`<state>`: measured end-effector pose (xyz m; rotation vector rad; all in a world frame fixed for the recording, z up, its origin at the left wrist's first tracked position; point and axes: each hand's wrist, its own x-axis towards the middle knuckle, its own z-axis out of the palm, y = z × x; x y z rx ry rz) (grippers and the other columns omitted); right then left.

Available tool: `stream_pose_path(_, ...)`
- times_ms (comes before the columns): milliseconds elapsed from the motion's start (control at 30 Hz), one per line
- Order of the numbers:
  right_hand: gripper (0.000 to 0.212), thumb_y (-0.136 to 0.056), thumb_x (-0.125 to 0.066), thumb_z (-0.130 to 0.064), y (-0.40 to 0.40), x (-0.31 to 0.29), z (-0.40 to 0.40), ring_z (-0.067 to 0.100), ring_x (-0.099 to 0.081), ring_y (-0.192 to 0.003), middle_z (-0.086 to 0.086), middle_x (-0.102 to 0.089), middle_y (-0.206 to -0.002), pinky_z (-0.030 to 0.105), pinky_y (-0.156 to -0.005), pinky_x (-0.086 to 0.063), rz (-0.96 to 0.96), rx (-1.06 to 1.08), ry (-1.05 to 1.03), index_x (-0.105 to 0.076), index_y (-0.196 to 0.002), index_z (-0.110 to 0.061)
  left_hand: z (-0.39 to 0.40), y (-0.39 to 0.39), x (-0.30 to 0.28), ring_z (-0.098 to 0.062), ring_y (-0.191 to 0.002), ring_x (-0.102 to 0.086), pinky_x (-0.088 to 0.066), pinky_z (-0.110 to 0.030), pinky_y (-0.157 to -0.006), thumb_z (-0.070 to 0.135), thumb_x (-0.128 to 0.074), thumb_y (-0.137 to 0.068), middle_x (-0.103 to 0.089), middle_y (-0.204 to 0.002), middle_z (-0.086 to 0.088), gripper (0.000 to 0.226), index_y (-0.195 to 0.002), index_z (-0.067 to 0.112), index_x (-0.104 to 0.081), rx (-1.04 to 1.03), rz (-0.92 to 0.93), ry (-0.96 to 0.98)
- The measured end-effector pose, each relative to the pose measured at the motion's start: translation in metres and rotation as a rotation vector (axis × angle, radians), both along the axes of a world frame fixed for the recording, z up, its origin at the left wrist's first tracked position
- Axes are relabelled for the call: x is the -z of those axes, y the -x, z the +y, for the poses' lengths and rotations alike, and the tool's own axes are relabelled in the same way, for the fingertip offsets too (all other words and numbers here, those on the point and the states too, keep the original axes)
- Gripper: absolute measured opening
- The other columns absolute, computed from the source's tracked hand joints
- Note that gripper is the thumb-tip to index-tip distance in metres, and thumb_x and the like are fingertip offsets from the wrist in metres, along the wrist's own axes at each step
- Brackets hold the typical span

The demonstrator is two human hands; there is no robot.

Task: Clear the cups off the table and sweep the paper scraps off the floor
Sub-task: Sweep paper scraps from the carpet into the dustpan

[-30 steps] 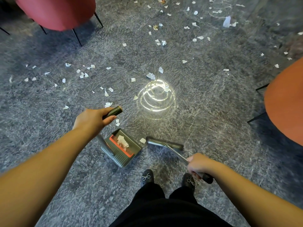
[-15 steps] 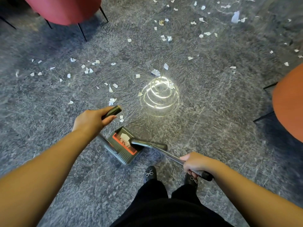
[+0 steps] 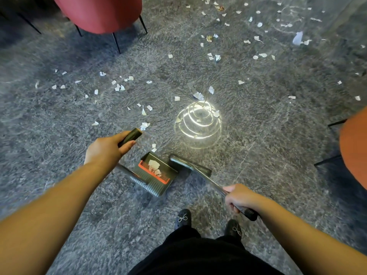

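The sweeping part of the job is going on. No table and no cups show here, only the floor.

The left hand (image 3: 105,148) has its fingers curled tight round the dark handle of the dustpan (image 3: 156,172). The dustpan sits on the grey floor (image 3: 268,155), just in front of the person's feet, with its open mouth facing right. A few white bits already lie inside it, by the orange comb strip.

The right hand (image 3: 239,197) is wrapped round the long metal stick of the broom (image 3: 190,165). The broom head rests on the floor just beside the dustpan's mouth, on its right.

Most of the paper scraps (image 3: 119,87) are not picked up yet. Two small ones lie just past the far edge of the dustpan. Many more are spread to the far left, and lots lie far off near the red chair (image 3: 99,12) and to the far right. An orange chair (image 3: 353,151) stands at the right edge.

So the job looks only just begun. Next, I think the broom needs to reach out to the near bits and pull them to the dustpan, while the left hand holds the pan flat so nothing slips under it.
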<state>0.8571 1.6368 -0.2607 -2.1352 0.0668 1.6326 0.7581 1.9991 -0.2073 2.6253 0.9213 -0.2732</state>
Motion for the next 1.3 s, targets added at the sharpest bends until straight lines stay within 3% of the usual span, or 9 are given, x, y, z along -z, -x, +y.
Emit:
stream_pose_path(200,0.071,-0.081,-0.049,0.008,-0.017,-0.002,0.04,0.013,-0.056,-0.041,0.01,-0.069,-0.076,0.019,-0.042,-0.043,-0.073,-0.036,-0.001,-0.033,-0.148,-0.009,0.016,0.003,-0.003,-0.027,-0.066,-0.059,-0.044,-0.029,-0.052,0.06,-0.048,-0.09,-0.061,-0.076,-0.005,0.04,-0.128,0.049,-0.053,-0.073,-0.057,-0.002)
stream_pose_path(267,0.071,-0.081,-0.048,0.006,-0.027,-0.007,0.056,0.01,-0.056,-0.044,0.009,-0.07,-0.089,0.018,-0.044,-0.043,-0.092,-0.091,0.007,-0.032,-0.149,-0.01,0.021,0.003,-0.002,-0.027,-0.065,-0.058,-0.042,-0.029,-0.052,0.062,-0.047,-0.09,-0.06,-0.075,-0.004,0.04,-0.128,0.05,-0.052,-0.108,-0.052,-0.001)
stream_pose_path(367,0.071,-0.08,-0.048,0.005,-0.047,-0.006,0.076,0.011,-0.057,-0.04,0.01,-0.067,-0.072,0.018,-0.047,-0.043,-0.113,-0.125,-0.004,-0.033,-0.148,-0.01,0.031,-0.003,-0.001,-0.029,-0.072,-0.062,-0.049,-0.032,-0.057,0.065,-0.045,-0.089,-0.067,-0.086,-0.008,0.042,-0.128,0.051,-0.051,-0.142,-0.047,-0.004)
stream_pose_path(500,0.072,-0.08,-0.049,0.004,-0.085,0.0,0.11,0.011,-0.057,-0.04,0.005,-0.065,-0.072,0.02,-0.052,-0.044,-0.127,-0.183,-0.029,-0.031,-0.149,-0.011,0.047,-0.015,-0.003,-0.028,-0.074,-0.063,-0.046,-0.03,-0.056,0.067,-0.044,-0.088,-0.068,-0.087,-0.006,0.044,-0.131,0.055,-0.047,-0.174,-0.027,-0.021)
stream_pose_path(800,0.069,-0.083,-0.047,0.004,-0.163,0.015,0.195,0.015,-0.063,-0.057,0.012,-0.07,-0.106,0.024,-0.063,-0.052,-0.141,-0.523,0.023,-0.029,-0.149,-0.008,0.069,-0.045,0.009,-0.03,-0.086,-0.065,-0.05,-0.033,-0.067,0.064,-0.044,-0.09,-0.07,-0.095,-0.008,0.046,-0.134,0.051,-0.046,-0.29,0.059,-0.049)
stream_pose_path(900,0.065,-0.085,-0.047,0.003,-0.173,0.023,0.216,0.019,-0.062,-0.066,0.009,-0.071,-0.09,0.027,-0.072,-0.051,-0.096,-0.598,0.061,-0.031,-0.148,-0.002,0.075,-0.052,0.013,-0.029,-0.084,-0.065,-0.05,-0.033,-0.066,0.064,-0.045,-0.09,-0.069,-0.093,-0.007,0.044,-0.133,0.052,-0.047,-0.326,0.057,-0.031)
stream_pose_path(1067,0.044,-0.082,-0.053,-0.002,-0.175,0.031,0.221,0.018,-0.054,-0.055,0.008,-0.06,-0.071,0.02,-0.045,-0.045,-0.018,-0.584,0.08,-0.056,-0.126,0.005,0.092,-0.051,0.014,-0.02,-0.069,-0.056,-0.039,-0.028,-0.054,0.063,-0.045,-0.09,-0.061,-0.08,0.003,0.043,-0.131,0.053,-0.048,-0.383,0.056,-0.004)
stream_pose_path(1167,0.052,-0.079,-0.05,0.003,-0.163,0.033,0.217,0.022,-0.049,-0.052,0.014,-0.058,-0.069,0.026,-0.05,-0.041,0.06,-0.553,0.096,-0.052,-0.131,0.003,0.097,-0.047,0.014,-0.017,-0.063,-0.051,-0.033,-0.024,-0.047,0.063,-0.044,-0.09,-0.055,-0.074,0.006,0.043,-0.132,0.051,-0.048,-0.392,0.055,-0.012)
stream_pose_path(1300,0.057,-0.082,-0.05,0.005,-0.151,0.027,0.211,0.019,-0.045,-0.048,0.015,-0.054,-0.07,0.028,-0.051,-0.039,0.085,-0.447,0.03,-0.04,-0.138,0.005,0.099,-0.041,0.014,-0.023,-0.067,-0.059,-0.044,-0.028,-0.052,0.062,-0.045,-0.091,-0.059,-0.077,0.002,0.045,-0.134,0.048,-0.047,-0.398,0.07,0.008)
